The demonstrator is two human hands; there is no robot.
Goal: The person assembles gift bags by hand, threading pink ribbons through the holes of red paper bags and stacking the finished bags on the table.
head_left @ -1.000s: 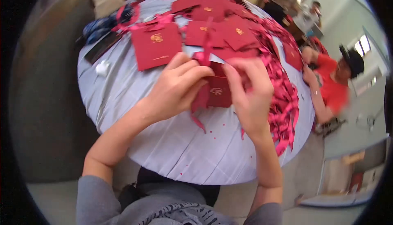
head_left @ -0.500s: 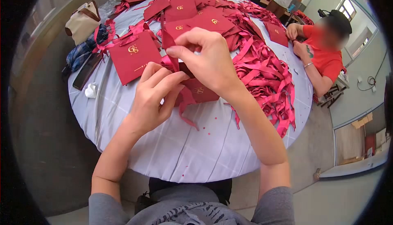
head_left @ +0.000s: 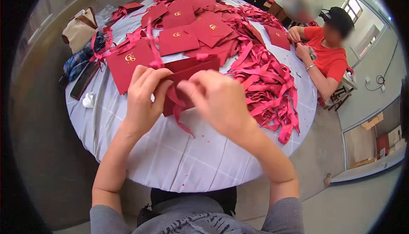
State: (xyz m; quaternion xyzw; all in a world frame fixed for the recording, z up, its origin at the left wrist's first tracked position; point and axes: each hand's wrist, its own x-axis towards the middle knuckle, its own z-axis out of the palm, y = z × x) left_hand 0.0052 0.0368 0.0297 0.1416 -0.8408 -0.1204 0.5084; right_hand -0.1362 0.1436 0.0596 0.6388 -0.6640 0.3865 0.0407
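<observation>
Dangling, glossy pink ribbon (head_left: 182,125) before flat-sided red bag (head_left: 191,66)

I face a round, white-clothed table (head_left: 208,161); on my right, a pale green wall (head_left: 362,106) and a bright rectangular window (head_left: 352,10); below spreads a grey floor (head_left: 315,153).

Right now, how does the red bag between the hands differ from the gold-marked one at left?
The left bag lies on the table; the held bag is between the left hand and right hand. The left bag shows its gold logo; the held bag shows none. Both are red, with pink ribbon.
</observation>
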